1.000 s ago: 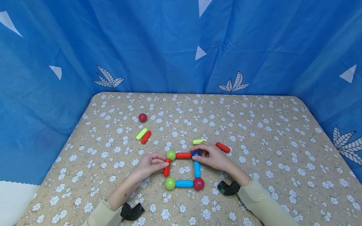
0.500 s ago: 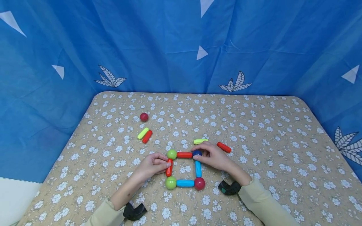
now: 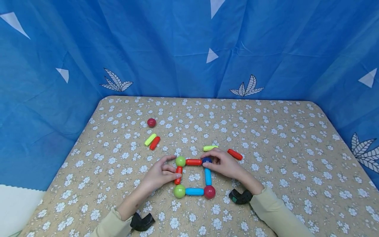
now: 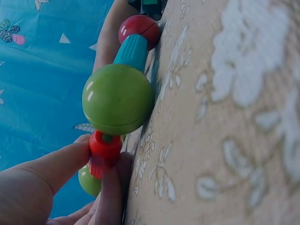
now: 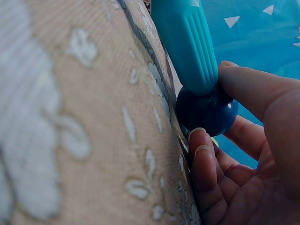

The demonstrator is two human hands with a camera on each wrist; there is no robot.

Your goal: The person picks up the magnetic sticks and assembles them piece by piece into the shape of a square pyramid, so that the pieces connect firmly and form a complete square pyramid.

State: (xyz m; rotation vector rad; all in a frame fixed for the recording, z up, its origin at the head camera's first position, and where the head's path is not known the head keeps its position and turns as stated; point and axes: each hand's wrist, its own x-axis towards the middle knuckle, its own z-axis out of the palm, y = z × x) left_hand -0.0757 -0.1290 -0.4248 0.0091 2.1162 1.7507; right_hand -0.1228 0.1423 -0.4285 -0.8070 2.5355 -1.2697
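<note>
In the head view a four-sided frame of ball-and-rod toy pieces lies on the table. Its left side is a red rod [image 3: 178, 176] between a far green ball [image 3: 180, 161] and a near green ball [image 3: 179, 191]. My left hand [image 3: 160, 173] pinches this rod between thumb and fingers, its index finger reaching toward the far green ball. At the far right corner my right hand [image 3: 224, 163] holds a dark blue ball [image 5: 206, 112] with thumb and fingers. A red rod [image 3: 193, 162] forms the far side, blue rods [image 3: 194, 191] the near and right sides, with a dark red ball [image 3: 209, 192] cornering them.
Beyond the right hand lie a yellow-green rod [image 3: 210, 148] and a loose red rod [image 3: 235, 154]. Farther left are another yellow-green rod [image 3: 150, 139], a red rod [image 3: 155, 143] beside it, and a red ball [image 3: 151, 122]. Blue cloth [image 3: 177, 49] hangs behind the flowered table.
My left hand has brought the red rod rightward into line between the two green balls. Its index finger has since straightened toward the far one. The right hand stays on the blue ball.
</note>
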